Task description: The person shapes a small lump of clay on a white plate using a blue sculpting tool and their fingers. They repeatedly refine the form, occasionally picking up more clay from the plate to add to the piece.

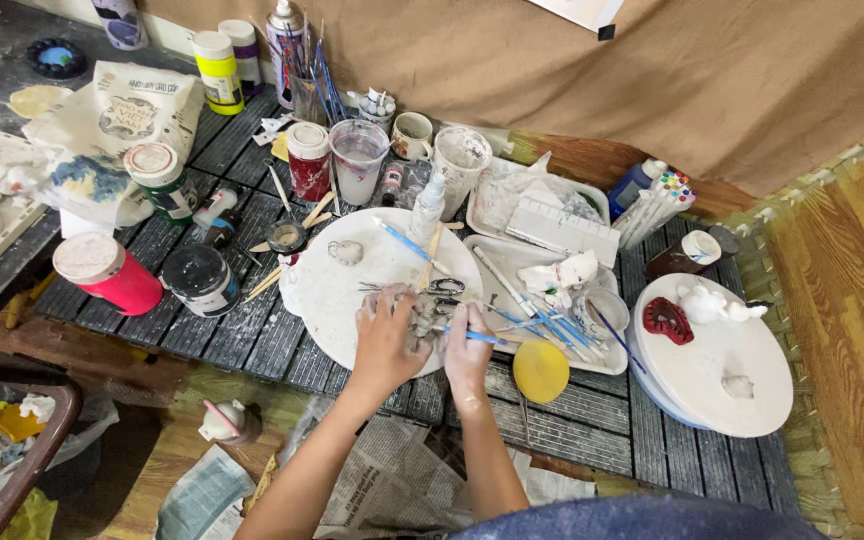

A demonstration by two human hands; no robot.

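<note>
Head view: both hands meet over the near edge of the white round board (352, 290). Left hand (387, 340) grips a small grey figurine (422, 318); right hand (467, 350), just beside it, pinches a blue-handled brush (482, 338) lying crosswise, tip toward the figurine.

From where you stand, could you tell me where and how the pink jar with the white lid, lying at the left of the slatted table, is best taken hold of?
I would grip the pink jar around its pink body, fingers coming down from above across its width. It lies on its side on the slatted table, lid toward the upper left, with bare slats in front of it and the dark jar close on its right.
</note>
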